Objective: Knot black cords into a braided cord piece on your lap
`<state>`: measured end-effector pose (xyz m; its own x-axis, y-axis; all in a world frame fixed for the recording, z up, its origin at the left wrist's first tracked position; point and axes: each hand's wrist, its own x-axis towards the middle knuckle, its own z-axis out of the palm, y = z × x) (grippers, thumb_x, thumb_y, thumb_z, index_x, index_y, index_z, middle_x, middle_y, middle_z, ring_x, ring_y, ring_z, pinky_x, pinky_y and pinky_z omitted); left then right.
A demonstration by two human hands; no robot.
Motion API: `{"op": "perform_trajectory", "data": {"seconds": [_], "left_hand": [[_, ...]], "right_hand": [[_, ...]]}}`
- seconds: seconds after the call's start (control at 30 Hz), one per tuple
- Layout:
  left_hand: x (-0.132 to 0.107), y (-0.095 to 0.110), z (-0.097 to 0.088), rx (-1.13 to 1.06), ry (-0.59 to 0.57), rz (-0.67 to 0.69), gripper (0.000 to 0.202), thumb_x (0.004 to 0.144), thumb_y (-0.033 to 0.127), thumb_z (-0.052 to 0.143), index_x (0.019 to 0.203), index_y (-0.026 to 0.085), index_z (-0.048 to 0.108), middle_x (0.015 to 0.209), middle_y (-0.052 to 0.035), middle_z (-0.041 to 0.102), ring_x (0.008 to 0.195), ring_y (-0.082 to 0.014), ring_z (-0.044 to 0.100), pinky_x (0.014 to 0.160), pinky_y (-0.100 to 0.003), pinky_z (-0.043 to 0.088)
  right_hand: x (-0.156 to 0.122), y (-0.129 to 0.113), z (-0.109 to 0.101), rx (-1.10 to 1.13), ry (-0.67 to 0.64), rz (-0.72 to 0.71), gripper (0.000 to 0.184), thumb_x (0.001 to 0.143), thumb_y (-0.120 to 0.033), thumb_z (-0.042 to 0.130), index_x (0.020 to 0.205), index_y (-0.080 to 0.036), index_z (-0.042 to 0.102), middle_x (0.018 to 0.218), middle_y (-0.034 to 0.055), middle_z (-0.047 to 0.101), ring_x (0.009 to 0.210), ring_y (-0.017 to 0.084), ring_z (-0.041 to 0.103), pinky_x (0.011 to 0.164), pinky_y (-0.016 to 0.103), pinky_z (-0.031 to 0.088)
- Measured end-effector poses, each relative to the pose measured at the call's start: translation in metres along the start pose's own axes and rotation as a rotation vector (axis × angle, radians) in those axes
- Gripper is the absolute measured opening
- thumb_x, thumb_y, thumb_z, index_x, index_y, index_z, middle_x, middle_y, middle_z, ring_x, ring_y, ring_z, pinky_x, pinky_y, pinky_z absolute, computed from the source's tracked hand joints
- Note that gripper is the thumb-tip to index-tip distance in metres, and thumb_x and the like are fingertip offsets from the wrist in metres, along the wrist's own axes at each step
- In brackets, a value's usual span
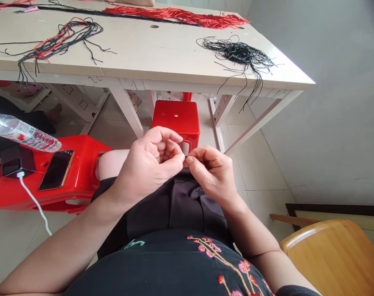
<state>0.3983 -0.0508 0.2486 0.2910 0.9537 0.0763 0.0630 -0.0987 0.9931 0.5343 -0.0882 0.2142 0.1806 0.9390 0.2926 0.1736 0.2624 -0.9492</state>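
Note:
My left hand (148,166) and my right hand (211,172) meet in front of my lap, above my black clothing (171,209). Their fingertips pinch a thin dark cord (186,158) from either side. The cord is tiny, and the fingers hide most of it. On the white table (149,53), a tangle of black cords (239,53) trails over the edge. A mixed red and black bundle (60,41) lies at the left, and a long red cord hank (174,16) lies at the far side. None of these touch my hands.
A red stool (176,119) stands under the table. To the left, a red plastic seat (82,172) holds a phone (56,169), a black charger (17,161) with a white cable (35,203), and a water bottle (23,132). A wooden chair (335,255) stands at the lower right.

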Motion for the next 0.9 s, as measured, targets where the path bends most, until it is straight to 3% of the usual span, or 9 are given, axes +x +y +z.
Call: {"op": "perform_trajectory", "data": {"seconds": [0.07,0.23,0.3,0.47,0.9], "left_hand": [[-0.004,-0.003,0.002,0.056,0.007,0.065,0.026,0.067,0.016,0.069,0.09,0.024,0.059,0.068,0.0042,0.06,0.06,-0.0098,0.058,0.061,-0.023,0.047],[-0.009,-0.015,0.005,0.162,0.039,0.252,0.024,0.072,0.016,0.067,0.091,0.027,0.056,0.073,0.0042,0.061,0.067,-0.0118,0.06,0.064,-0.025,0.048],[-0.008,-0.018,0.005,0.139,0.022,0.282,0.024,0.073,0.016,0.065,0.092,0.027,0.056,0.074,0.0033,0.061,0.068,-0.0123,0.061,0.063,-0.026,0.049],[-0.004,-0.018,-0.003,0.027,-0.066,0.209,0.02,0.075,0.014,0.063,0.092,0.024,0.058,0.076,0.0003,0.063,0.07,-0.0137,0.063,0.064,-0.028,0.053],[-0.006,-0.013,-0.004,0.087,-0.067,0.174,0.022,0.075,0.016,0.064,0.096,0.024,0.063,0.077,0.0002,0.063,0.071,-0.0125,0.062,0.066,-0.025,0.054]], "right_hand": [[0.002,0.001,0.001,0.106,-0.013,0.108,0.01,0.072,-0.021,0.059,0.063,-0.017,0.056,0.054,-0.0046,0.049,0.048,0.005,0.037,0.044,0.019,0.032],[0.008,0.005,0.001,0.635,-0.159,0.552,0.012,0.068,-0.023,0.058,0.059,-0.018,0.051,0.044,-0.0102,0.028,0.039,0.003,0.018,0.036,0.017,0.014],[0.009,0.006,0.0,0.71,-0.174,0.602,0.013,0.068,-0.022,0.059,0.059,-0.017,0.051,0.045,-0.0108,0.025,0.04,0.002,0.015,0.037,0.016,0.012],[0.007,0.005,-0.002,0.666,-0.137,0.476,0.013,0.072,-0.023,0.063,0.064,-0.016,0.057,0.047,-0.009,0.033,0.042,0.002,0.022,0.039,0.016,0.016],[0.002,0.005,-0.003,0.28,-0.103,0.198,0.014,0.078,-0.028,0.059,0.07,-0.016,0.059,0.056,-0.0051,0.049,0.048,0.004,0.036,0.046,0.019,0.033]]}}
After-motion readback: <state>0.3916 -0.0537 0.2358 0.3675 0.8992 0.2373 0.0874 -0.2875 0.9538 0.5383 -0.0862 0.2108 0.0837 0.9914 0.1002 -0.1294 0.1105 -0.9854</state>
